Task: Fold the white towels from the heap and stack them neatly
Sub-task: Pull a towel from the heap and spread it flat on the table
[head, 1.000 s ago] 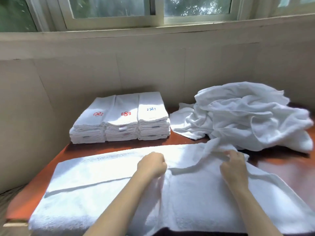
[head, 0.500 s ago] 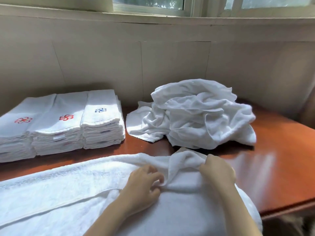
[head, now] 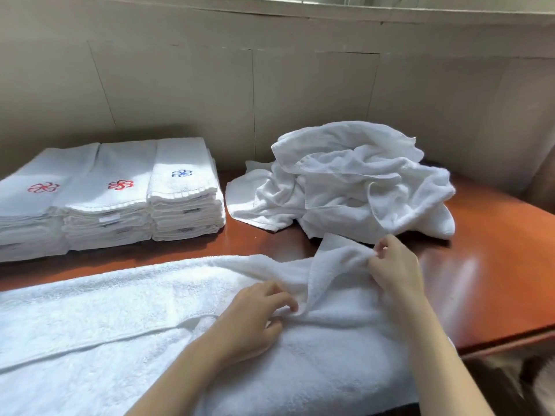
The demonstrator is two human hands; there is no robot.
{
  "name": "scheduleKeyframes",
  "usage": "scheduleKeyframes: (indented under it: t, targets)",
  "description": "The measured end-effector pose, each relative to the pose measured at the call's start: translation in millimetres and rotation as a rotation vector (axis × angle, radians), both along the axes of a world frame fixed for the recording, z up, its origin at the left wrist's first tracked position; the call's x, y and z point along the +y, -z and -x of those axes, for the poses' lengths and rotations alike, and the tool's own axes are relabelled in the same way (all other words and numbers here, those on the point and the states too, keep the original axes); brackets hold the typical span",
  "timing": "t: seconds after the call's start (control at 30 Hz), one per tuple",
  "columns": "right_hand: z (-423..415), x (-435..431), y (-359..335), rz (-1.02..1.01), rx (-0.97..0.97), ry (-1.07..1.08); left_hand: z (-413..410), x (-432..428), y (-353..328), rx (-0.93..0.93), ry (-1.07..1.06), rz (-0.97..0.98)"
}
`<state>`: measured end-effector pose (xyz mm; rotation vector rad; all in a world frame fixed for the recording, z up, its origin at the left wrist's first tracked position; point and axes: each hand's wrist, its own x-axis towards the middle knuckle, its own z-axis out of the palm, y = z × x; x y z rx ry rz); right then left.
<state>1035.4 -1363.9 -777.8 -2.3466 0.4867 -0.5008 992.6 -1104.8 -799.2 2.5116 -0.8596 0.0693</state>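
Note:
A large white towel [head: 126,319] lies spread along the near edge of the table, folded lengthwise. My right hand [head: 393,265] pinches its raised far-right corner, just in front of the heap. My left hand [head: 255,316] pinches a fold of the same towel a little to the left and nearer to me. The heap of crumpled white towels [head: 354,181] sits at the back right. Three stacks of folded towels [head: 120,199] with red and blue embroidered marks stand side by side at the back left.
The reddish-brown wooden table [head: 492,265] has bare surface to the right of the towel and its edge runs at the lower right. A beige panelled wall [head: 270,85] rises directly behind the stacks and the heap.
The view has swung right and down. Both hands have shifted along the towel toward its right end, and my right hand has lifted the corner higher.

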Motion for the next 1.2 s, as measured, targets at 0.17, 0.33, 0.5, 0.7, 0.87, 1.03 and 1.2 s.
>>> scheduleKeyframes:
  t: [0.17,0.33,0.5,0.7,0.87,1.03,1.2]
  targets:
    - [-12.0,-19.1,4.0,-0.727,-0.236,0.049,5.4,11.3,-4.3,-0.107,-0.003,-0.087]
    - [-12.2,-43.9,8.5,-1.139,-0.203,0.233,10.9,20.8,-5.8,-0.279,-0.119,-0.021]
    - [-13.4,-32.8,8.1,-0.670,0.013,0.010,15.7,17.4,2.0,-0.332,-0.130,-0.008]
    - [-5.9,-29.2,11.4,-0.143,-0.058,0.214,11.8,24.0,-3.2,-0.294,-0.176,-0.064]
    - [-7.6,-34.4,20.4,-0.033,0.107,0.221,-9.1,54.9,-5.9,-0.101,-0.539,-0.170]
    - [-6.1,-43.4,18.5,-0.232,-0.050,0.249,-13.1,99.7,0.6,0.262,-0.758,-0.350]
    - [-3.6,-14.5,4.1,0.105,0.091,0.299,-6.0,126.2,0.3,0.370,-0.714,-0.363]
